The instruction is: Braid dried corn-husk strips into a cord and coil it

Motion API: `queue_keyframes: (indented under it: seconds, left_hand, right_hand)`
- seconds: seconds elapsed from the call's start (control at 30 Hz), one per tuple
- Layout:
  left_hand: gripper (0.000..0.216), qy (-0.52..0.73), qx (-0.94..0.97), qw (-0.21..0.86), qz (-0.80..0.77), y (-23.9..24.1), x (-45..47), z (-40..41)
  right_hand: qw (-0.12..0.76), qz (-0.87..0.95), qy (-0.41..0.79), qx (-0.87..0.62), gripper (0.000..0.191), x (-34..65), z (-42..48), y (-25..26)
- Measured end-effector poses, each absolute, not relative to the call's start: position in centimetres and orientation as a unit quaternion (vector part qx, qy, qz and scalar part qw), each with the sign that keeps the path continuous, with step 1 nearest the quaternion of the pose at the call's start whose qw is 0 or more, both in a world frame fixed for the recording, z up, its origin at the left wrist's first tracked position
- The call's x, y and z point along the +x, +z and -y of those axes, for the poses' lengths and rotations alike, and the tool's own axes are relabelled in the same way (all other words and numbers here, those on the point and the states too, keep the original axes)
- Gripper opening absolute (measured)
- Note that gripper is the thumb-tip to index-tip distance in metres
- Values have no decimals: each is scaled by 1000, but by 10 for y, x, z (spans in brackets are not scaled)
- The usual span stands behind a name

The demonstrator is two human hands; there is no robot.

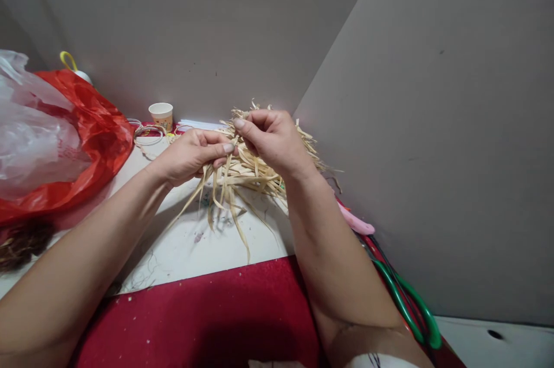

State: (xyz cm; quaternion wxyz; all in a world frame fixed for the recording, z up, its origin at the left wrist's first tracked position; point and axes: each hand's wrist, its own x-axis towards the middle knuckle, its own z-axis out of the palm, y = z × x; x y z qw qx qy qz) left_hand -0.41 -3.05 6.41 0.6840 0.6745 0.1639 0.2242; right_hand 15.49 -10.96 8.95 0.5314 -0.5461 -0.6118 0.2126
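Observation:
Pale, dry straw-like strips (pixel 229 192) hang from the pinched fingers of my left hand (pixel 194 154), their loose ends fanning down over the white board. Just to the right and slightly higher, my right hand (pixel 272 137) is closed, thumb against forefinger, close to the top of the same strips. What lies between the right fingertips looks like the end of a strip, though it is small. Behind both hands a heap of similar dry strips (pixel 259 172) rests against the wall corner, partly hidden by my right hand and forearm.
A red plastic bag (pixel 116 120) with a clear bag (pixel 34 137) stands at left, near dark brown fibre (pixel 26 247). A paper cup (pixel 161 116) and wire loops (pixel 149 134) sit at the back. Green-handled scissors (pixel 415 304) and a pink object (pixel 357 221) lie right, by grey walls.

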Motion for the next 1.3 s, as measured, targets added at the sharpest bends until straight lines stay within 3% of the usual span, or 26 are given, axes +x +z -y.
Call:
queue_keyframes:
  seconds: [0.3, 0.5, 0.83, 1.07, 1.3]
  left_hand:
    - [29, 181, 726, 642, -167, 71, -4, 43]
    - [27, 302, 656, 659, -210, 53, 10, 40]
    - [24, 370, 600, 675, -217, 41, 9, 24]
    - [21, 387, 608, 659, -215, 42, 13, 29]
    - [26, 398, 605, 647, -239, 45, 14, 33]
  right_hand:
    - [523, 571, 372, -511, 54, 156, 106, 84]
    - [564, 508, 370, -536, 52, 167, 97, 78]
    - [500, 504, 510, -486, 39, 164, 96, 71]
    - [471, 496, 491, -539, 27, 169, 95, 71]
    - [482, 512, 507, -498, 11, 170, 91, 65]
